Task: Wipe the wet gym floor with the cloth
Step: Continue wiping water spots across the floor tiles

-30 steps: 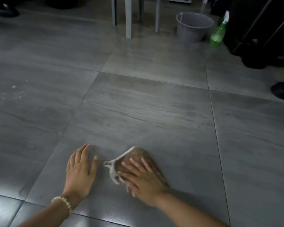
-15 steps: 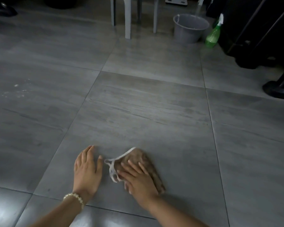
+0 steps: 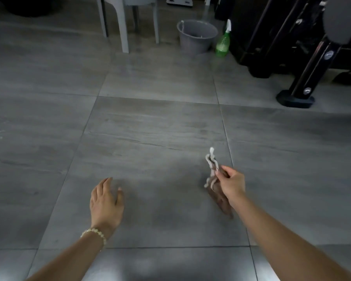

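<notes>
My right hand is closed around a brown cloth with white strings, held bunched and hanging just above the grey tiled gym floor, at the right edge of the centre tile. The white strings stick up past my fingers. My left hand, with a bead bracelet on the wrist, rests flat on the same tile with fingers spread and nothing in it. A darker, dull patch of floor lies between the two hands.
A grey bucket and a green spray bottle stand at the back. Grey chair legs are left of the bucket. Black gym machine frames fill the back right, with one foot reaching onto the tiles.
My right hand has lifted the cloth off the floor and swung it to the right, now bunched instead of pressed flat. The left hand stays on the floor.
</notes>
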